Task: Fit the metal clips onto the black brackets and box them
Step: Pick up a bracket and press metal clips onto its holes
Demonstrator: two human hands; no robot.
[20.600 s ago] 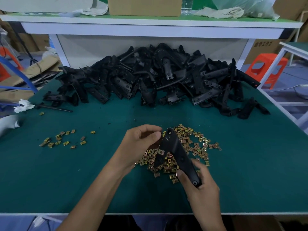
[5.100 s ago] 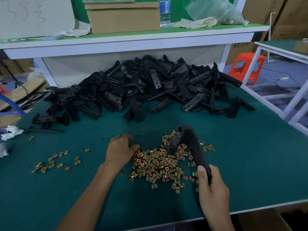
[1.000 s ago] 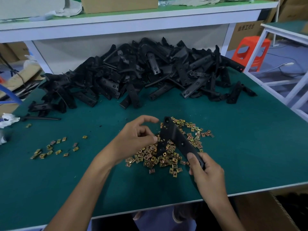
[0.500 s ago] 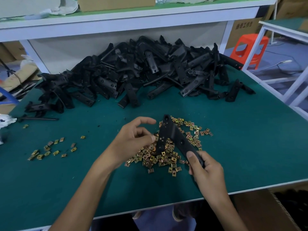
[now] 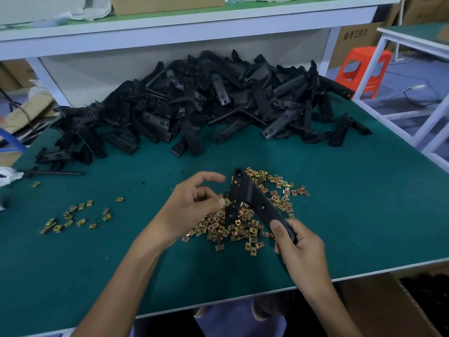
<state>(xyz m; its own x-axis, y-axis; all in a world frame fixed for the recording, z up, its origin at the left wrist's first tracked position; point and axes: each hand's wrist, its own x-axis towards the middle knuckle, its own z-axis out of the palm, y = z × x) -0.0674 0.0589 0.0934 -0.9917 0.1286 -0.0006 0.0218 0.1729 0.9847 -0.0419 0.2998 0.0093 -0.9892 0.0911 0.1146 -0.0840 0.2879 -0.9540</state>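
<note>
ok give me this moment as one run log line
phase: clip fitting | right hand: grips black bracket | left hand: pinches metal clip at bracket edge | clip pile: under bracket

Matt black plastic bracket (image 5: 252, 200), brassy metal clips (image 5: 233, 229)

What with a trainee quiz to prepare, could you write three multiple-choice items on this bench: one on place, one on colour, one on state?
1. The bracket heap lies: A in a box; B at the table's far side; C on the floor.
2. The loose clips are: A blue; B white; C gold.
3. The right hand: A grips one bracket; B lies flat; C holds a bottle.
Key: 1B, it is piled along the far edge; 2C, they glint brassy on the green top; 3A, its fingers curl round the lower end.
</note>
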